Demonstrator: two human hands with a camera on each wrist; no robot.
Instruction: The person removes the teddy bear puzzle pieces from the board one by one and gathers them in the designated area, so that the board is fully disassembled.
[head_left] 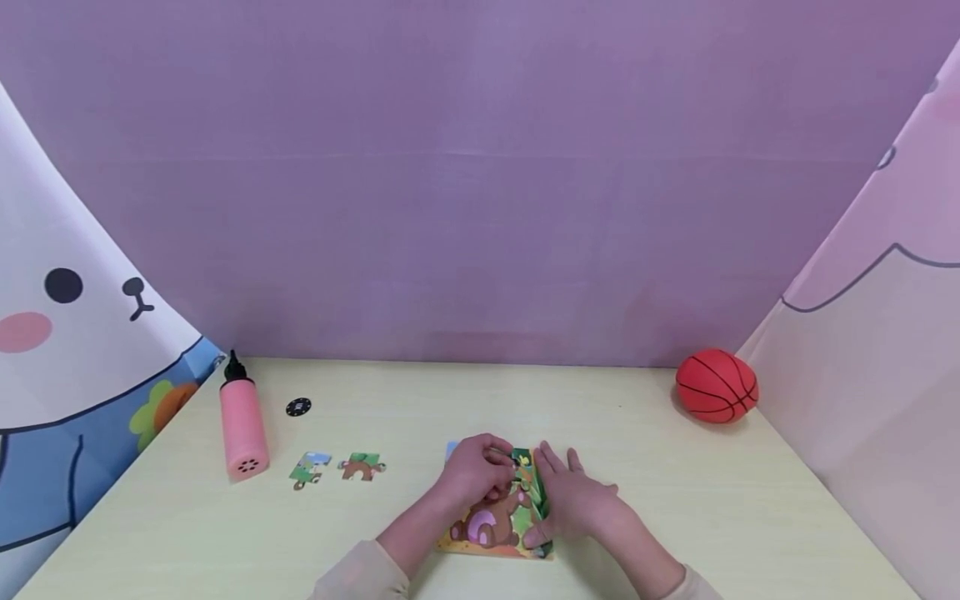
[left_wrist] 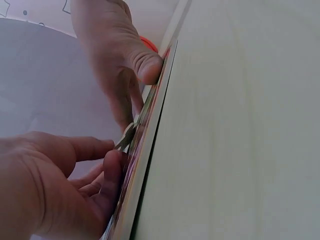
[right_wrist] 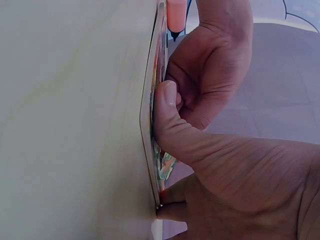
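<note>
Purple cloth [head_left: 480, 208] hangs behind your pale table [head_left: 240, 550]; a ball [head_left: 716, 386] sits at the far right, a bottle [head_left: 245, 433] at the far left with a chip [head_left: 298, 407] near it. Your puzzle [head_left: 487, 531] lies flat between your hands; your left hand [head_left: 472, 477] pinches a piece [left_wrist: 128, 136] between thumb and fingers, over the puzzle's far right part.

What seems to count is how that piece lies: it projects from your left fingertips toward your right hand [head_left: 577, 500], tilted against the puzzle's face; it shows nearly edge-on, so you cannot tell its long axis, nor whether it is seated. Your left hand is the nearer, since it has the grip; your right is just beside, fingers straight and spread along the puzzle's right edge, thumb resting on its near right part. Two loose pieces [head_left: 363, 461] lie well apart, left of the puzzle.
</note>
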